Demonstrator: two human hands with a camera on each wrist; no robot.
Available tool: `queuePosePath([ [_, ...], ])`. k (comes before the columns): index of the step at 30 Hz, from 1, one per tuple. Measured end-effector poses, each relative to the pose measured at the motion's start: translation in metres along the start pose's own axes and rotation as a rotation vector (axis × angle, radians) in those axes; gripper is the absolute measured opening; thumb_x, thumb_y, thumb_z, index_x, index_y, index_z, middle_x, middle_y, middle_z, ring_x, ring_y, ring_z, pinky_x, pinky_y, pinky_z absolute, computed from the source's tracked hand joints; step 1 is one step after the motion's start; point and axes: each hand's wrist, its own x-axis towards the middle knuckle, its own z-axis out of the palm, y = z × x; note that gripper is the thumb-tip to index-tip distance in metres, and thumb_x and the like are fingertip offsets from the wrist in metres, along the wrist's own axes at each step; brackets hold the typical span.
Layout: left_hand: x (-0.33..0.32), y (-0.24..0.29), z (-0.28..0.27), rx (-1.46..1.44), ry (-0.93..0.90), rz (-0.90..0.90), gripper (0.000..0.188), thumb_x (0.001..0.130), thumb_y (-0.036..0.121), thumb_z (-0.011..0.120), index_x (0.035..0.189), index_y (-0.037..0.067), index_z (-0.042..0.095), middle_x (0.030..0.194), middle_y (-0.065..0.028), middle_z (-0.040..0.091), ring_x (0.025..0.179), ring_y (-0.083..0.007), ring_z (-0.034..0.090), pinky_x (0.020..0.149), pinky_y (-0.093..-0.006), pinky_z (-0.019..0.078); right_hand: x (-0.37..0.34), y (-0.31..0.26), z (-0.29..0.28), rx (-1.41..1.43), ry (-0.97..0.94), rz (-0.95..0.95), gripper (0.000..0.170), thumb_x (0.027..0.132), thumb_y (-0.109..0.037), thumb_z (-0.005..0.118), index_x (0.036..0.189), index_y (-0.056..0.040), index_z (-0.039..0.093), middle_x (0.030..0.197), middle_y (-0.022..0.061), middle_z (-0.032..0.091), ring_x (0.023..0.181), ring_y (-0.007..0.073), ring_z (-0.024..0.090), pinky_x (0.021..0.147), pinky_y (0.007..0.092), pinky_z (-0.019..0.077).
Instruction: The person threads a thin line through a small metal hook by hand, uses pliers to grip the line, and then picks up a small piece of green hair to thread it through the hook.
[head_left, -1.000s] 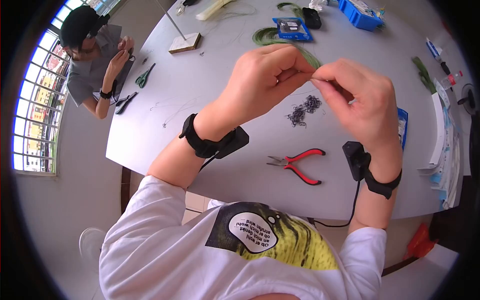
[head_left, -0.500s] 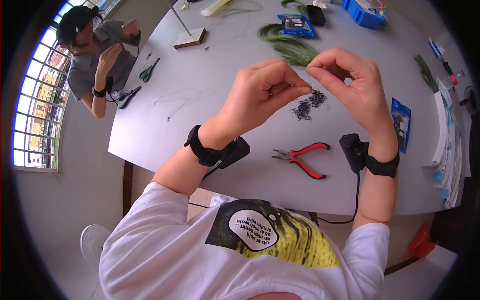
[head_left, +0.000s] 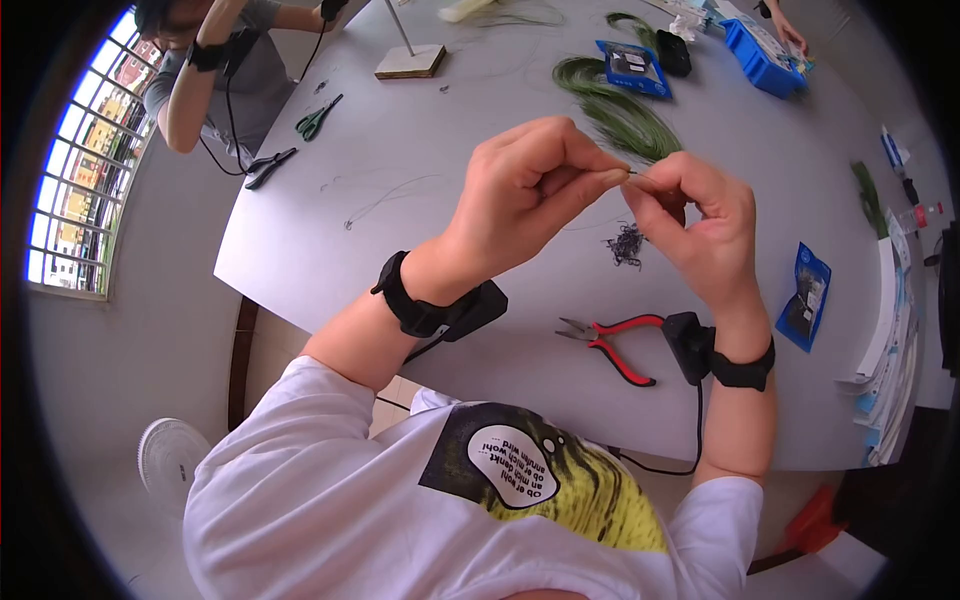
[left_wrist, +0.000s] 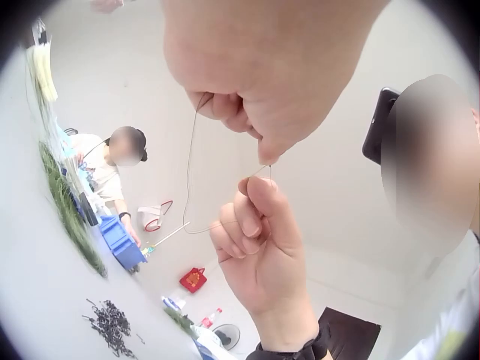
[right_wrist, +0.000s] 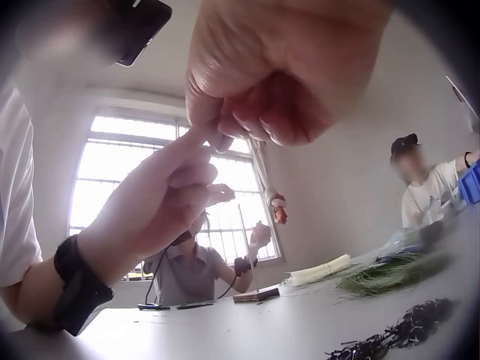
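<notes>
In the head view my left hand (head_left: 535, 195) and right hand (head_left: 705, 225) meet fingertip to fingertip above the table. Each pinches a thin fishing line (left_wrist: 187, 169) between thumb and forefinger. The left wrist view shows it looping from the curled fingers of the left hand (left_wrist: 262, 67) down across the right hand (left_wrist: 262, 247). A tiny dark tip shows at the left fingertips; I cannot tell whether it is a fish hook. Beneath the hands lies a pile of small dark hooks (head_left: 625, 245). Red-handled pliers (head_left: 620, 345) lie opened near the table's front edge.
Behind the hands are a green line bundle (head_left: 635, 120), a blue packet (head_left: 635, 68) and a blue bin (head_left: 760, 58). Another blue packet (head_left: 805, 297) lies at right. To the left are a rod on a wooden base (head_left: 410, 62), scissors (head_left: 318, 117) and a seated person (head_left: 235, 85).
My hands came slightly apart with line stretched between them, then met again at the fingertips. The head view has shifted, and the person across has raised their arms.
</notes>
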Motion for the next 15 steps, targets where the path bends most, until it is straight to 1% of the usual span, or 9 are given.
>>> queuePosePath([
  [1, 0.0, 0.001, -0.001, 0.005, 0.009, -0.017, 0.012, 0.083, 0.001, 0.075, 0.085, 0.002, 0.064, 0.067, -0.0022, 0.052, 0.053, -0.0089, 0.043, 0.048, -0.0243, 0.0354, 0.0, 0.0, 0.003, 0.001, -0.011, -0.004, 0.008, 0.081, 0.0, 0.069, 0.078, -0.0041, 0.064, 0.064, -0.002, 0.06, 0.055, 0.0025, 0.054, 0.051, 0.0191, 0.0407],
  [3, 0.0, 0.0, -0.002, 0.012, 0.024, -0.037, 0.012, 0.083, 0.0, 0.075, 0.085, 0.002, 0.063, 0.067, -0.0025, 0.052, 0.053, -0.0088, 0.043, 0.048, -0.0243, 0.0354, -0.001, 0.001, 0.008, -0.16, 0.041, -0.187, 0.01, 0.076, 0.003, 0.07, 0.076, -0.0047, 0.063, 0.064, 0.001, 0.059, 0.052, 0.0074, 0.055, 0.049, 0.0214, 0.0417],
  [4, 0.0, -0.001, -0.002, 0.005, 0.031, -0.034, 0.009, 0.083, -0.003, 0.073, 0.086, 0.0, 0.065, 0.067, -0.0003, 0.049, 0.054, -0.0072, 0.039, 0.049, -0.0234, 0.0317, 0.0, 0.0, 0.01, -0.199, 0.037, -0.242, 0.015, 0.07, 0.005, 0.07, 0.076, -0.0063, 0.062, 0.063, 0.0035, 0.055, 0.05, 0.0155, 0.054, 0.048, 0.0262, 0.042],
  [5, 0.0, -0.002, -0.001, -0.005, 0.037, -0.033, 0.008, 0.083, -0.006, 0.071, 0.087, -0.001, 0.067, 0.067, 0.002, 0.046, 0.055, -0.0055, 0.035, 0.049, -0.0226, 0.028, 0.0, -0.001, 0.009, -0.199, 0.032, -0.239, 0.015, 0.07, 0.005, 0.07, 0.076, -0.0063, 0.062, 0.063, 0.0035, 0.055, 0.05, 0.0155, 0.054, 0.048, 0.0262, 0.042],
  [7, -0.001, -0.004, 0.0, 0.005, 0.039, -0.01, 0.008, 0.083, -0.007, 0.071, 0.087, -0.001, 0.067, 0.067, 0.0014, 0.047, 0.055, -0.0062, 0.036, 0.049, -0.0231, 0.0287, 0.001, -0.006, 0.008, -0.415, -0.006, -0.417, 0.017, 0.068, 0.004, 0.071, 0.078, -0.0075, 0.063, 0.062, 0.0039, 0.051, 0.053, 0.0204, 0.053, 0.047, 0.0309, 0.0415],
  [9, -0.001, -0.007, 0.001, 0.015, 0.035, 0.014, 0.009, 0.083, -0.007, 0.07, 0.087, -0.001, 0.067, 0.068, 0.0009, 0.047, 0.055, -0.0069, 0.036, 0.049, -0.0237, 0.0295, 0.0, -0.009, 0.007, -0.464, -0.014, -0.449, 0.018, 0.067, 0.003, 0.072, 0.079, -0.0078, 0.063, 0.063, 0.0043, 0.051, 0.054, 0.0215, 0.053, 0.048, 0.0324, 0.0416],
  [10, -0.001, -0.008, 0.001, 0.053, 0.02, 0.052, 0.01, 0.082, -0.007, 0.071, 0.087, -0.001, 0.067, 0.068, -0.0002, 0.048, 0.055, -0.0083, 0.038, 0.049, -0.0244, 0.0306, -0.001, -0.011, 0.006, -0.515, -0.019, -0.482, 0.019, 0.067, 0.002, 0.072, 0.08, -0.0081, 0.063, 0.064, 0.0047, 0.051, 0.056, 0.0226, 0.053, 0.048, 0.0339, 0.0417],
  [11, 0.0, -0.008, 0.001, 0.091, 0.005, 0.092, 0.011, 0.081, -0.008, 0.071, 0.087, 0.0, 0.067, 0.068, -0.0014, 0.048, 0.055, -0.0097, 0.039, 0.05, -0.0251, 0.0317, -0.002, -0.014, 0.005, -0.517, -0.017, -0.477, 0.019, 0.067, 0.002, 0.072, 0.08, -0.0081, 0.063, 0.064, 0.0047, 0.051, 0.056, 0.0226, 0.053, 0.048, 0.0339, 0.0417],
  [15, 0.0, -0.007, 0.001, 0.119, -0.072, 0.102, 0.012, 0.079, -0.008, 0.072, 0.086, 0.0, 0.066, 0.068, -0.0035, 0.049, 0.056, -0.0125, 0.042, 0.05, -0.0263, 0.0336, -0.001, -0.023, -0.004, -0.551, 0.057, -0.501, 0.018, 0.069, 0.001, 0.073, 0.082, -0.0071, 0.064, 0.067, 0.0048, 0.054, 0.058, 0.0224, 0.055, 0.049, 0.0341, 0.0425],
])
